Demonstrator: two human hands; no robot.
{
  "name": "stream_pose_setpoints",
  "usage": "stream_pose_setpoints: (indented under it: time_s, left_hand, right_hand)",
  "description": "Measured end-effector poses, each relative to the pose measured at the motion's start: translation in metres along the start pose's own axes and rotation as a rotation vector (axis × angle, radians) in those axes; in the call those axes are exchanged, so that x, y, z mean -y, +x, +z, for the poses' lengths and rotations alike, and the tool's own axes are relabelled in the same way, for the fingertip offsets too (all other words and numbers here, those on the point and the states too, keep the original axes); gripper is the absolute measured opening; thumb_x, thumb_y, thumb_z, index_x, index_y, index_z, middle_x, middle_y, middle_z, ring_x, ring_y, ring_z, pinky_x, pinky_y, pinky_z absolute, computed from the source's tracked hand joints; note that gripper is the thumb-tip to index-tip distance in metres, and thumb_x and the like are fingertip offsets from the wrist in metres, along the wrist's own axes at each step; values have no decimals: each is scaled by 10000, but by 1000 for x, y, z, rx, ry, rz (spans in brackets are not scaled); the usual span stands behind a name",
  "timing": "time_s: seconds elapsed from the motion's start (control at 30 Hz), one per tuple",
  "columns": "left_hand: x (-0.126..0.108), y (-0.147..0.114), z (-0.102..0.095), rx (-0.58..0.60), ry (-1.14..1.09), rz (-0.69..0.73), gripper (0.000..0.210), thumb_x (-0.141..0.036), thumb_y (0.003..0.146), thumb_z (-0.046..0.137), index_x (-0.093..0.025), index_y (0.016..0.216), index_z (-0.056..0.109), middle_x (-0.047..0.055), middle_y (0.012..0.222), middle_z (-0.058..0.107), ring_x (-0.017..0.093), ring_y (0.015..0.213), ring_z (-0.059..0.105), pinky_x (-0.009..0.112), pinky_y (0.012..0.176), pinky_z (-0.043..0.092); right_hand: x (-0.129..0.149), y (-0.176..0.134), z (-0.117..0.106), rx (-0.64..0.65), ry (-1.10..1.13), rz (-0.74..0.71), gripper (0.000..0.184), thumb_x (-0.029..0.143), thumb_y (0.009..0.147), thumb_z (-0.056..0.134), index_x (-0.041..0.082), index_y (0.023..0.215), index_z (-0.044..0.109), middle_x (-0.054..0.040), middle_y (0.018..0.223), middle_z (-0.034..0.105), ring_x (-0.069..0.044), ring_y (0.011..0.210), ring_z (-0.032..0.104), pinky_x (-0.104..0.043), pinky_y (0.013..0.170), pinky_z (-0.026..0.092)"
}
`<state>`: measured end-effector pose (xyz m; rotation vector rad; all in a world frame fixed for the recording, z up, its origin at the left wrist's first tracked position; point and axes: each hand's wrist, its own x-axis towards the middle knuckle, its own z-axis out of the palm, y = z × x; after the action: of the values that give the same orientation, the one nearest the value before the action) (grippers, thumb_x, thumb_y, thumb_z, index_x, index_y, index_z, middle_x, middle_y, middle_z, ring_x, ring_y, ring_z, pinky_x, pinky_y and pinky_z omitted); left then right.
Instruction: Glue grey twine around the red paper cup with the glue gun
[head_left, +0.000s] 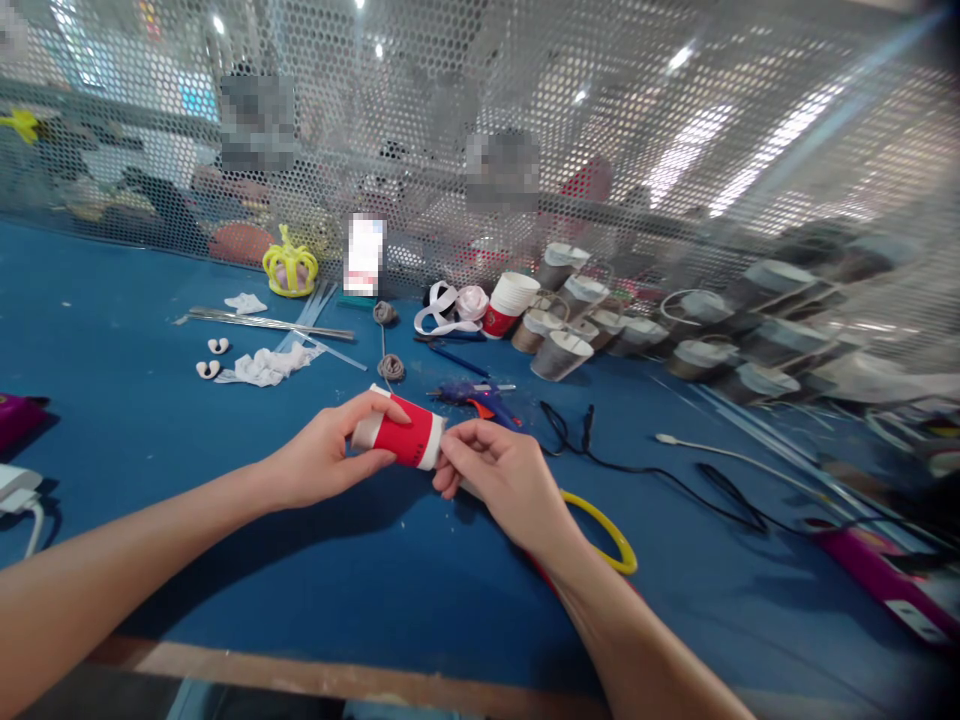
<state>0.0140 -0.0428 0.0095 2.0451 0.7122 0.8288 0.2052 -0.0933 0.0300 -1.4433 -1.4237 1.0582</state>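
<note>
My left hand (330,450) is closed around a red and white paper cup (409,438), which lies on its side in the air above the table. A greyish band shows at the cup's left end, beside my fingers. At the white right-hand end, my right hand (495,470) has thumb and fingers pinched together against the edge; what lies between them is hidden. Grey-brown yarn (391,367) in two small balls lies just behind the cup. A blue glue gun (480,396) with an orange trigger rests behind my right hand.
A yellow loop handle (611,530) pokes out beside my right forearm. Stacked paper cups (514,300) and several yarn-wrapped cups (562,356) stand along the mesh screen (420,130). Black cable (645,470) crosses the right side toward a purple power strip (885,580). Crumpled white material (270,364) lies left.
</note>
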Motion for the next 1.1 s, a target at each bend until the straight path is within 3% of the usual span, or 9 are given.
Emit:
stream_pose_setpoints:
  time_s: [1.1]
  left_hand:
    - [-2, 2, 3, -17, -198, -93, 241, -187, 737, 555, -189, 962, 469, -12, 810, 522, 85, 584, 423, 189, 541, 371]
  right_hand:
    - [4, -3, 3, -27, 0, 11, 96, 257, 703, 596, 173, 694, 550, 20, 517, 616, -90, 445, 564, -234, 495, 493]
